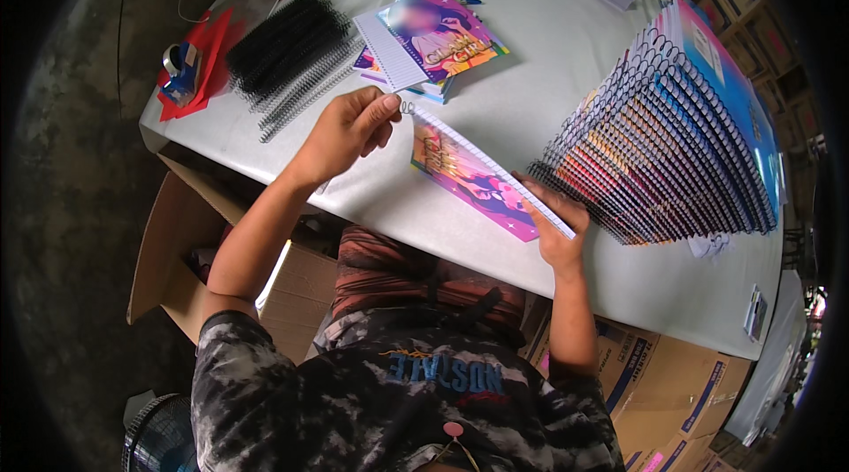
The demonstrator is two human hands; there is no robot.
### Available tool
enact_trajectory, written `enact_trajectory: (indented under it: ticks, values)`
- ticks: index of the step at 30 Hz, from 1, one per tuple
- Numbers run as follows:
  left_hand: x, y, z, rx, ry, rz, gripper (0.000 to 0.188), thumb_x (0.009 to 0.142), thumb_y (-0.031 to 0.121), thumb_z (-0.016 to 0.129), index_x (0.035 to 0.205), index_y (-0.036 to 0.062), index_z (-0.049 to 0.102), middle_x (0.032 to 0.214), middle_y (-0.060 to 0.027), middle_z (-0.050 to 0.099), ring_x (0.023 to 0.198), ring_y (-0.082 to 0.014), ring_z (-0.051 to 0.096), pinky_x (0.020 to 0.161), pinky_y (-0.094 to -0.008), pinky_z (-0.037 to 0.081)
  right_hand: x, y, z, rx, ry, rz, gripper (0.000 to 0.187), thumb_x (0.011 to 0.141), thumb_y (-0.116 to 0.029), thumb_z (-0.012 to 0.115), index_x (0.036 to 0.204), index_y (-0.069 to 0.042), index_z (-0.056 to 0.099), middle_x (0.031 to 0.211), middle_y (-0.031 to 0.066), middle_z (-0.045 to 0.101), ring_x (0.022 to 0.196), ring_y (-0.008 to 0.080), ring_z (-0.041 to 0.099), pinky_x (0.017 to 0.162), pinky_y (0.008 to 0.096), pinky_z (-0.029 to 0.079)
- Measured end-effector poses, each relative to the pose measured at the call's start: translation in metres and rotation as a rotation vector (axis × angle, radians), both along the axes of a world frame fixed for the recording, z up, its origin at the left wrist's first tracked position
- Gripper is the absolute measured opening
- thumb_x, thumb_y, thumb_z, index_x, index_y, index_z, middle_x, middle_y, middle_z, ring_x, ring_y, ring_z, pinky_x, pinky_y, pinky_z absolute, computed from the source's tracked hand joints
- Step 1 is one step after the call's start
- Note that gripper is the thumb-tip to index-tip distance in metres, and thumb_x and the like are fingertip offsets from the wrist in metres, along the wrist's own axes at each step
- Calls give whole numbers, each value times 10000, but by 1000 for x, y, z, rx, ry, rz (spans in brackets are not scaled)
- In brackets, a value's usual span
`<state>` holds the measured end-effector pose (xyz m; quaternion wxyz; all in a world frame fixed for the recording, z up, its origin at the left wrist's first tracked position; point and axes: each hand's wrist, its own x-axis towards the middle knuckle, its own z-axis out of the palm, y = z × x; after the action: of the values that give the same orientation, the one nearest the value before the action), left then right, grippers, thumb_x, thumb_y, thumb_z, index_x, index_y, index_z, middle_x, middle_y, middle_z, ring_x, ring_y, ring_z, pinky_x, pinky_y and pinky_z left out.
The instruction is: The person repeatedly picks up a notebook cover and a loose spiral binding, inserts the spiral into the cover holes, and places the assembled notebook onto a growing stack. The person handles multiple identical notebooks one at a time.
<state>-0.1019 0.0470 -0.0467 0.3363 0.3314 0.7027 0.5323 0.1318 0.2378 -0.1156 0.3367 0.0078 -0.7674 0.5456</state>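
A notebook [473, 184] with a pink and purple illustrated cover hangs tilted above the table's near side, its edge turned up. My right hand [559, 217] grips its right end, the thumb over the page edge. At the opposite end, my left hand [358, 122] is closed in a pinch on a thin spiral coil [407, 107], whose loops show beside the notebook's corner. How far the coil runs into the notebook is too small to tell. Beyond my hands lies a small stack of similar notebooks [469, 43], with an opened sheet of lined paper [389, 52] against it.
Black spiral coils [287, 43] and clear ones [305, 87] lie in a heap at the left. A tape dispenser [181, 74] sits on red sheets [212, 52]. A tall pile of spiral-bound notebooks [663, 136] stands at the right. Cardboard boxes [676, 392] stand below the table edge.
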Motion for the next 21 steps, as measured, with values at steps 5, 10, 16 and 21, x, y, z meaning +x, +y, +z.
enact_trajectory:
  ticks: [5, 10, 16, 21]
  values:
    - [-3, 3, 22, 216, 578, -149, 191, 834, 132, 631, 980, 36, 556, 793, -25, 572, 637, -116, 486, 568, -237, 403, 5, 1, 2, -105, -48, 12, 234, 809, 46, 592, 1041, 47, 618, 1009, 159, 654, 906, 178, 635, 806, 271, 495]
    - [-6, 2, 50, -272, 895, -484, 405, 772, 140, 676, 1135, 40, 527, 1068, -90, 567, 955, -261, 534, 842, -392, 418, 6, -8, 6, -32, -48, -47, 241, 813, 14, 608, 1053, 38, 619, 1010, 139, 659, 884, 171, 641, 771, 272, 506]
    - [18, 11, 55, -23, 1435, -277, 249, 732, 138, 678, 942, 42, 584, 1001, -80, 584, 920, -253, 561, 770, -364, 451, 3, -12, -1, 126, 38, -91, 363, 726, 92, 602, 1073, -12, 627, 1057, 145, 640, 955, 244, 638, 811, 303, 520]
    - [22, 10, 53, -14, 1556, -285, 172, 732, 106, 658, 857, 33, 565, 912, -71, 570, 897, -263, 553, 784, -369, 440, -1, -18, 1, 184, 86, -94, 389, 701, 121, 583, 1063, -14, 633, 1041, 154, 643, 938, 250, 645, 789, 301, 529]
